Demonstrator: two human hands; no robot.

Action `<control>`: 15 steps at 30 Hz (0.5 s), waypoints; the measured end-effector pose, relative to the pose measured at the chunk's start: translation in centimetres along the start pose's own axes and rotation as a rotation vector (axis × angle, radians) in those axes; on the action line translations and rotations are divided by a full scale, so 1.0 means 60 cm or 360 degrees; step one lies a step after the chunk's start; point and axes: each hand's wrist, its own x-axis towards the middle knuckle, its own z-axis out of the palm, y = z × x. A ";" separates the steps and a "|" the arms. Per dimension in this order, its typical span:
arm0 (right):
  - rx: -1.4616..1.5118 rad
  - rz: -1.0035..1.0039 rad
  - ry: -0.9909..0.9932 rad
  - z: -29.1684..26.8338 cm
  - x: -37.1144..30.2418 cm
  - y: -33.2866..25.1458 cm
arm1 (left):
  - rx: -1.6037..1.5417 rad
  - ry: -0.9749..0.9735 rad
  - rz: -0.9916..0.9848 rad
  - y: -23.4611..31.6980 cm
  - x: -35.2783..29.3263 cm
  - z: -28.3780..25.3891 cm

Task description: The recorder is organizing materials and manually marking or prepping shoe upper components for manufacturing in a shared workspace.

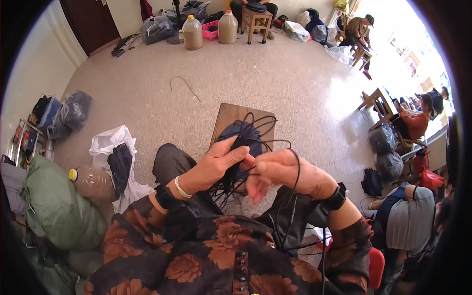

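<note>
My left hand (216, 164) is closed around a bundle of looped black cord (250, 132) in front of my knees. Close beside it, my right hand (290, 172) has its fingers curled in at the bundle, slightly blurred, with a strand of the cord between them. One strand arcs over the back of the right hand and hangs toward my lap. Under the hands stands a wooden stool (227, 112) with dark blue cloth on it. More cord ends dangle below the left hand, partly hidden by it.
On the left are a white plastic bag (110, 140), a brown-filled jug (96, 184) and a big green sack (59, 206). A thin loose cord (187, 86) lies on the floor ahead. Two large jugs (227, 28) stand at the back. Other people sit along the right.
</note>
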 end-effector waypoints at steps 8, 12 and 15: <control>-0.1166 0.0304 -0.0188 -0.052 -0.023 0.035 | 0.0039 0.0235 -0.0032 -0.012 0.016 -0.005; -0.1835 0.0315 0.0589 -0.105 -0.061 0.053 | 0.0171 0.0444 0.0055 -0.013 0.015 -0.049; -0.0987 0.0260 0.0081 -0.063 -0.044 0.037 | 0.0145 0.0262 0.0074 -0.013 0.024 -0.023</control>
